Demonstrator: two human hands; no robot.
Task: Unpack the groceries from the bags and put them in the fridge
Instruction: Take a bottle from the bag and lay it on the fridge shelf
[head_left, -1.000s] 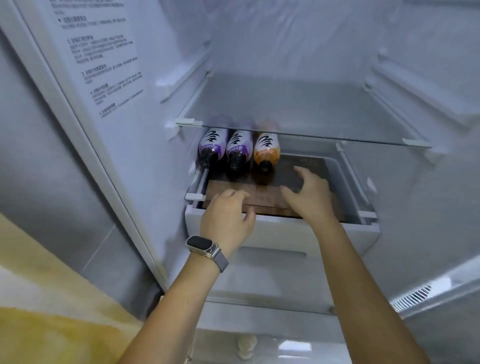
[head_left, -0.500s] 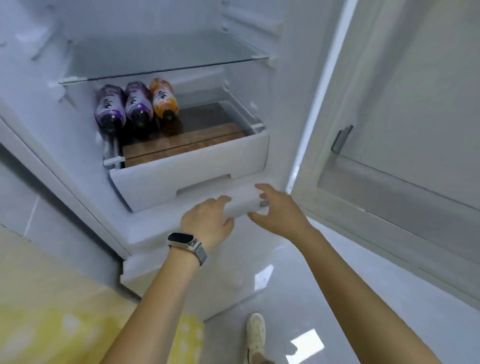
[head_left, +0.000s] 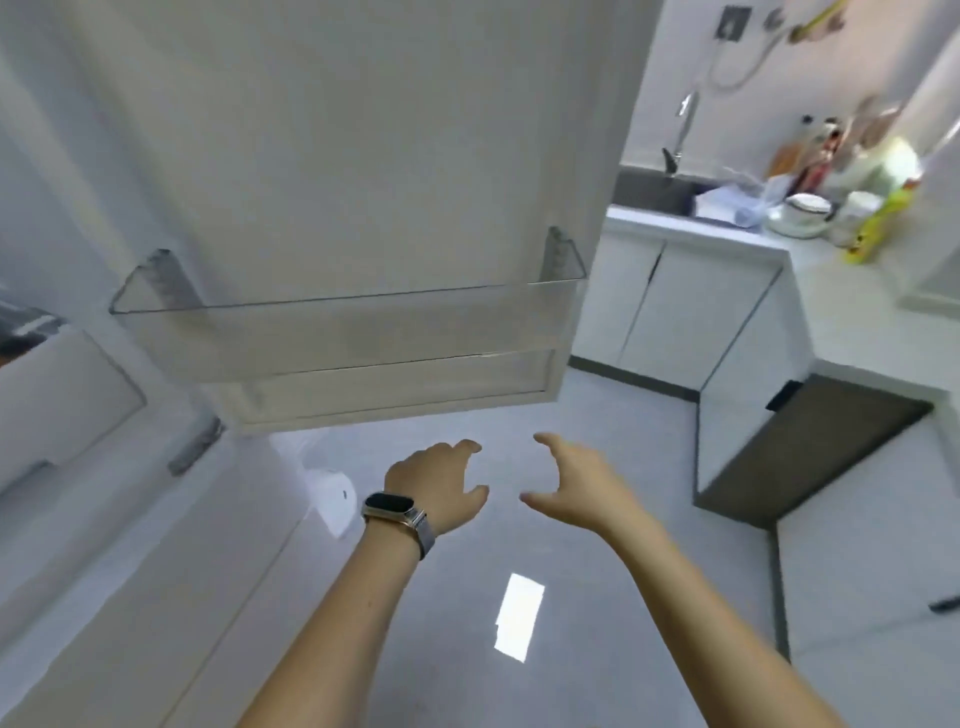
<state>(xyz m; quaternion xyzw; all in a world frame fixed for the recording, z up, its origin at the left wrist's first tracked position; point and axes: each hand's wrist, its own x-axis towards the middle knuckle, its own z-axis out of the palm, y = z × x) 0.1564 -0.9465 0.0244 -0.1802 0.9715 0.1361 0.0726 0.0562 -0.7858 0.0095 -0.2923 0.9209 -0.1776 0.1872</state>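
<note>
Both hands empty, left hand (head_left: 441, 486) and right hand (head_left: 582, 483) fingers apart; head for desk (head_left: 841, 291), grab next grocery two-handed

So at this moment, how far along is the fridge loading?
Done: nothing checkable here; the fridge shelves are out of view. In hand: nothing. The left hand and right hand hang empty and loosely spread over the floor, below the open fridge door, whose clear door bin holds nothing. Left: unclear; cluttered counter items are too blurred to identify.
</note>
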